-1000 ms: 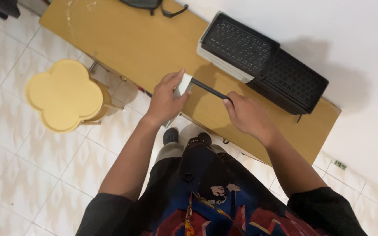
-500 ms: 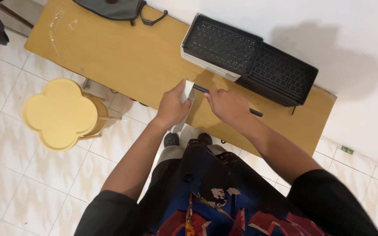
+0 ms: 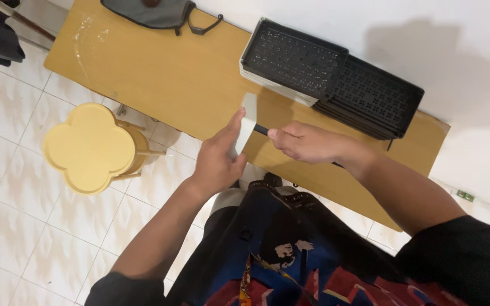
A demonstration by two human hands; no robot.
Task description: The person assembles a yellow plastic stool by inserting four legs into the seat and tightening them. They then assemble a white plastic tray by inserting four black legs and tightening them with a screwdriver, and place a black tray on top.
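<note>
My left hand (image 3: 218, 157) grips a small white flat block (image 3: 247, 122) and holds it upright over the front edge of the wooden table (image 3: 165, 73). My right hand (image 3: 306, 141) is closed around a thin black tool (image 3: 261, 130) whose tip touches the white block's side. Most of the tool is hidden inside my fist; a short dark end shows behind my wrist. Both hands are close together, just in front of my body.
Two stacks of black perforated trays (image 3: 330, 76) sit at the table's back right by the white wall. A dark grey pouch with a strap (image 3: 157, 12) lies at the back left. A yellow flower-shaped stool (image 3: 92, 147) stands on the tiled floor on the left.
The hands have drawn together and the white block has turned more upright. The black tool, earlier held out between both hands, is now mostly covered by my right fist.
</note>
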